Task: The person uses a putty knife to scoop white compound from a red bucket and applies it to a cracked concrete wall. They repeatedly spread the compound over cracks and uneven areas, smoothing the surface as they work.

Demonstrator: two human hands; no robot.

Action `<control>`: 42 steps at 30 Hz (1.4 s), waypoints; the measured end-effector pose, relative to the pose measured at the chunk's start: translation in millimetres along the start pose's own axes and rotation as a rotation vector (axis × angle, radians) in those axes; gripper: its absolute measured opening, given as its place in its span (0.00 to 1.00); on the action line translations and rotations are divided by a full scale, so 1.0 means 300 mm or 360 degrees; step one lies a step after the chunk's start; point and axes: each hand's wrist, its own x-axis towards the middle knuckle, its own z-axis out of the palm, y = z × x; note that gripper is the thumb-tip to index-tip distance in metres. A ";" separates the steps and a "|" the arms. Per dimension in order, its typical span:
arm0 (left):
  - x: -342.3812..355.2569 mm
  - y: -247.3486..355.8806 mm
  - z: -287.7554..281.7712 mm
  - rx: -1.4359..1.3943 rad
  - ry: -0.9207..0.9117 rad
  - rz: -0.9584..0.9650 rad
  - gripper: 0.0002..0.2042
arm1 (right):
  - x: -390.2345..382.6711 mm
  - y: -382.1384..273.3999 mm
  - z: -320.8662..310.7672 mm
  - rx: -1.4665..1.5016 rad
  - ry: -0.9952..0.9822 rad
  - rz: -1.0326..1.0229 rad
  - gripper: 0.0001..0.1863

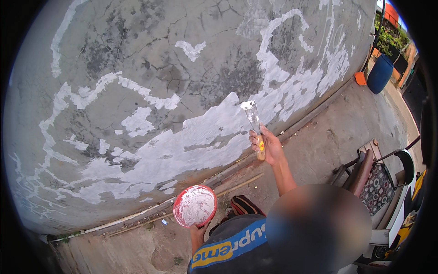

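Note:
In my right hand (272, 148) is a putty knife (253, 122), its wooden handle with a yellow mark gripped by my closed fingers. The blade points up toward the wall, and a lump of white filler (248, 105) sits at its tip. My left hand (197, 233) grips the lower edge of a round red tub (176, 215), low and to the left. White filler (196, 204) coats the inside of the tub. The cracked grey wall (150, 50) fills the upper part of the view, with white patches (164, 150) spread mostly along its lower part.
A thin pole (242, 183) lies along the wall's foot on the concrete floor (315, 153). At right stands a worn chair with a patterned seat (377, 189). Farther off are a blue barrel (379, 74), an orange object (360, 78) and plants (393, 39).

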 end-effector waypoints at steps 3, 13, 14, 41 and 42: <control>-0.054 -0.004 -0.018 0.0143 0.0205 -0.0038 0.27 | 0.096 -0.086 -0.004 -0.0061 0.0012 -0.0250 0.16; -0.008 0.170 0.045 -0.0010 0.0633 -0.0270 0.26 | 0.435 -0.261 0.140 -0.0379 0.0095 -0.0645 0.25; -0.005 0.187 0.043 -0.0004 0.0643 -0.0275 0.26 | 0.471 -0.275 0.145 -0.0493 0.0111 -0.0698 0.25; 0.215 0.342 -0.144 0.0157 0.0407 -0.0261 0.25 | 0.601 -0.413 0.359 -0.3012 0.1132 -0.1518 0.19; 0.229 0.350 -0.146 0.0162 0.0389 -0.0253 0.25 | 0.628 -0.414 0.361 -0.3043 0.1119 -0.1530 0.19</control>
